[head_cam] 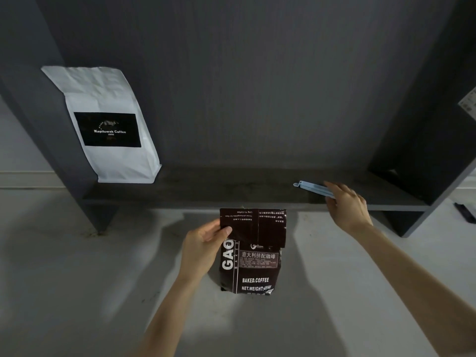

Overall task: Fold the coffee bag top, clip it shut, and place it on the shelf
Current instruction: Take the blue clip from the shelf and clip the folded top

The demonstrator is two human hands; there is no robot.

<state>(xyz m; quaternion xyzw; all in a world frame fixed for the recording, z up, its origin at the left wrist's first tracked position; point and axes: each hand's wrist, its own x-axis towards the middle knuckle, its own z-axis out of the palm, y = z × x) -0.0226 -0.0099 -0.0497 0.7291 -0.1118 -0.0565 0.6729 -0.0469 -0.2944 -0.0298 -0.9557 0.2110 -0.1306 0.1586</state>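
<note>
A dark brown coffee bag (253, 269) with white lettering stands on the pale floor in front of the shelf, its top flap folded down over the front. My left hand (206, 243) grips the bag's upper left edge, thumb pressed on the folded flap. A light blue bag clip (313, 187) lies on the dark shelf board (219, 186) to the right. My right hand (346, 204) is over the clip's near end, fingers closed around it. The clip's far tip sticks out to the left of the fingers.
A white coffee bag (108, 124) with a black label leans at the shelf's left end. Dark side panels (422, 140) wall the shelf at left and right. A dark object (465, 212) lies on the floor at the far right.
</note>
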